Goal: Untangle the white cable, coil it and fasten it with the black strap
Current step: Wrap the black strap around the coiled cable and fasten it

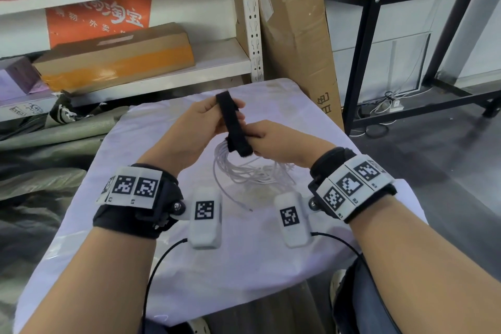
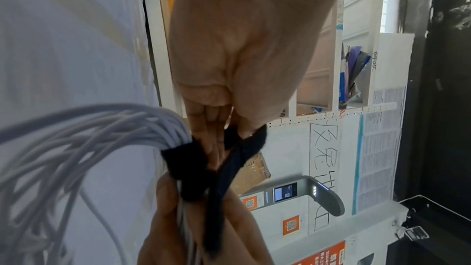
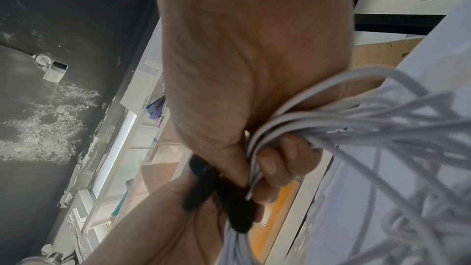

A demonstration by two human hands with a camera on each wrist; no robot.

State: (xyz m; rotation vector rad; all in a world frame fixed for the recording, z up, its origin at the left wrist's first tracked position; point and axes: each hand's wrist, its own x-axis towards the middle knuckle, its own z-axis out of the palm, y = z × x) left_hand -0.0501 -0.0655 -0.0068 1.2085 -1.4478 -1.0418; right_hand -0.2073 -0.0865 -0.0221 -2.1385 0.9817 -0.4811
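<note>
The white cable [image 1: 252, 171] is gathered into a loose coil that hangs from my hands down onto the cloth-covered table [image 1: 244, 252]. My right hand [image 1: 261, 138] grips the bunched top of the coil, its fingers [image 3: 285, 158] curled round the strands [image 3: 369, 126]. The black strap [image 1: 233, 123] is looped round that bunch [image 2: 188, 168]. My left hand [image 1: 214, 114] pinches the strap's free end and holds it up and away from me, with its fingers [image 2: 209, 128] closed on the strap [image 2: 242, 148]. One loose cable end [image 1: 248, 207] lies on the cloth.
White shelving [image 1: 162, 73] with cardboard boxes [image 1: 116, 57] stands behind the table. A tall cardboard carton [image 1: 295, 22] leans at the back right. A dark metal table frame [image 1: 360, 57] stands on the right. Grey bundles [image 1: 40, 165] lie on the left.
</note>
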